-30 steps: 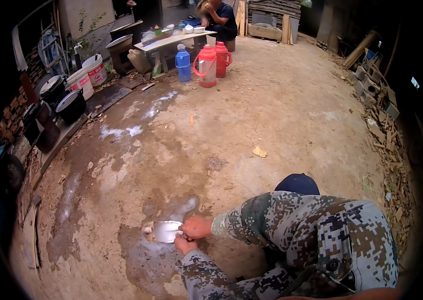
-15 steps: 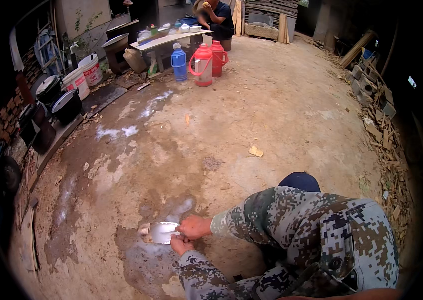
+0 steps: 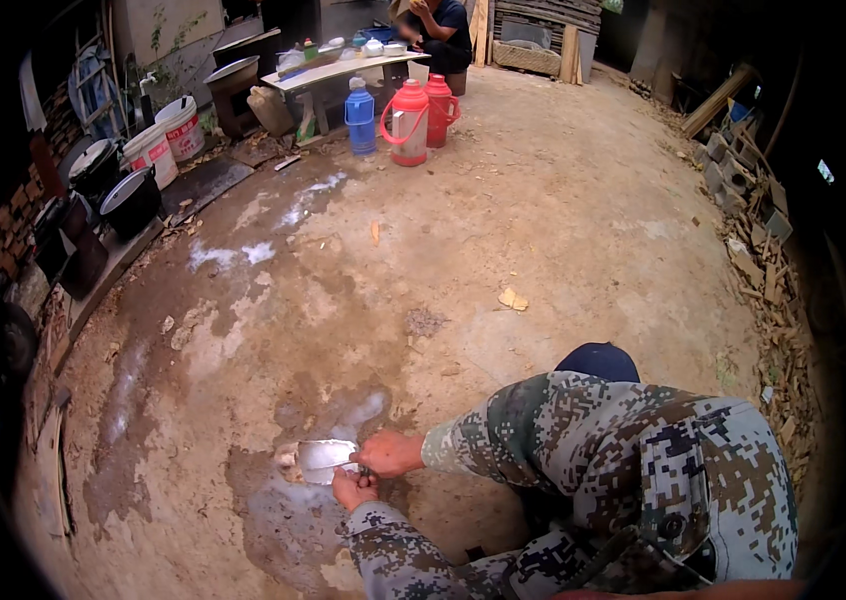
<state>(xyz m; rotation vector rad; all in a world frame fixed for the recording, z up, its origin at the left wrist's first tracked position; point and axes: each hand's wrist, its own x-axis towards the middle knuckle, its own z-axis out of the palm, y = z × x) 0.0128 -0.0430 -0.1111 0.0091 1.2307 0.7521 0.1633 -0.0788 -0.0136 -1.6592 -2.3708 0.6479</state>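
Grasps the right-hand end of a shallow white vessel (image 3: pixel 323 457) with the right hand (image 3: pixel 390 453), fist folded tight. Holds at the lower right corner of the same vessel with the left hand (image 3: pixel 354 489), fingers curled in; cannot tell exactly where each fingertip presses. Keeps the vessel low over a damp patch (image 3: pixel 288 525), beside a small brownish lump (image 3: pixel 288 461) at its left end; cannot tell whether touching the ground. Covers much of the lower right with camouflage sleeves (image 3: pixel 513 430), close by a dark blue rounded thing (image 3: pixel 598 362), too little seen to name.

Farther up the bare ground (image 3: pixel 543 220), a yellowish scrap (image 3: pixel 513 299) and whitish splashes (image 3: pixel 230 256). Beyond, in front of a low table (image 3: pixel 348 70) and partly hiding it, a blue flask (image 3: pixel 360 122) just left of two red flasks (image 3: pixel 408 125). At the table's right end, a seated person (image 3: pixel 445 35) in dark clothes, with one hand raised. Crowding the left edge: white buckets (image 3: pixel 183 128), a black pot (image 3: pixel 131 205), a long board (image 3: pixel 56 470). Lining the right edge: grey blocks (image 3: pixel 731 180) and heaped wood scraps (image 3: pixel 773 340).
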